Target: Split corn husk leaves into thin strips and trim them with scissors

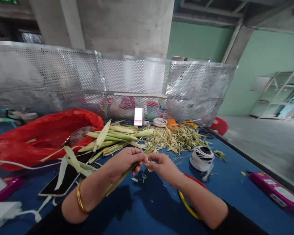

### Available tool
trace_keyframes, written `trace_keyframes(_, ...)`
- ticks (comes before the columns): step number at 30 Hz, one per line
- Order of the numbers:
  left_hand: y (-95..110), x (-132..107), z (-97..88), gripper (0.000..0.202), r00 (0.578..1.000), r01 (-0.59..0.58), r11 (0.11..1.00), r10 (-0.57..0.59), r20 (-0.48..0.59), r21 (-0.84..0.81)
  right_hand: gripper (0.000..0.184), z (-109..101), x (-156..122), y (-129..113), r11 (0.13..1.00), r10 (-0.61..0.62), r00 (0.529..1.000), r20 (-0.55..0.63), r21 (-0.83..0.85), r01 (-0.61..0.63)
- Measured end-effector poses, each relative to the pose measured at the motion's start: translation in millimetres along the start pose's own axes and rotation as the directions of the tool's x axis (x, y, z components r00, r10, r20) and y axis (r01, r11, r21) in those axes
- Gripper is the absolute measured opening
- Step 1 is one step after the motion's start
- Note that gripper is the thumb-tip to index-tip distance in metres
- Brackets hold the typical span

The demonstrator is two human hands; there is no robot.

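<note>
Over the feed I take this for a craft workshop: bare concrete [127, 29], a silvery perforated screen [137, 76], a blue worktable [235, 195] strewn with plant strips [120, 136] (plus white cord [201, 160], wound up)

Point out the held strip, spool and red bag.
Strip [119, 182]: head view, on its lower stretch.
Spool [202, 162]: head view, on the wound white cord.
Red bag [17, 149]: head view, on its near side wall.

The left hand [131, 161] holds a long leaf strip [119, 183]; the right hand [165, 168] is just beside it. White string [202, 160] sits at three o'clock from them.
</note>
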State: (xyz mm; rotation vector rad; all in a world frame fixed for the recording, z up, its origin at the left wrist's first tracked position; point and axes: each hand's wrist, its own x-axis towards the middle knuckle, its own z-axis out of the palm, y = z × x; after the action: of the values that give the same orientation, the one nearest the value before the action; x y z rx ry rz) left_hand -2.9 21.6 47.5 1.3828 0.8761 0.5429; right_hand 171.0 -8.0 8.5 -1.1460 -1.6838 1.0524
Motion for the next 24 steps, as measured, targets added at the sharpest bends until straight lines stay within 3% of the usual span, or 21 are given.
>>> trace_keyframes(5,-7,6,7.3,0.027,0.998,0.046,0.998,-0.047,-0.034,-0.037,0.025,4,-8,14,0.904,0.138,0.987,-0.077,0.416,-0.094)
trace_keyframes(8,-9,10,12.8,0.023,0.994,0.076,0.993,-0.083,-0.072,-0.096,0.027,-1,-11,13,0.854,0.225,0.967,-0.118,0.502,-0.138)
trace_keyframes(12,-13,13,17.8,0.020,0.983,0.086,0.980,-0.112,-0.144,-0.177,0.023,-4,-11,10,0.921,0.226,0.944,-0.239,0.369,-0.127)
trace_keyframes(16,-16,16,18.6,0.019,0.973,0.071,0.965,-0.123,-0.196,-0.253,0.022,-7,-12,11,0.994,0.082,0.933,-0.352,0.099,-0.050)
trace_keyframes(20,-18,18,17.1,0.019,0.966,0.038,0.957,-0.109,-0.235,-0.288,0.021,-13,-13,10,0.993,-0.059,0.906,-0.418,-0.120,0.009)
trace_keyframes(24,-18,17,17.3,0.021,0.965,0.014,0.987,-0.056,-0.257,-0.159,0.022,-17,-16,5,0.948,-0.192,0.887,-0.420,-0.315,0.056)
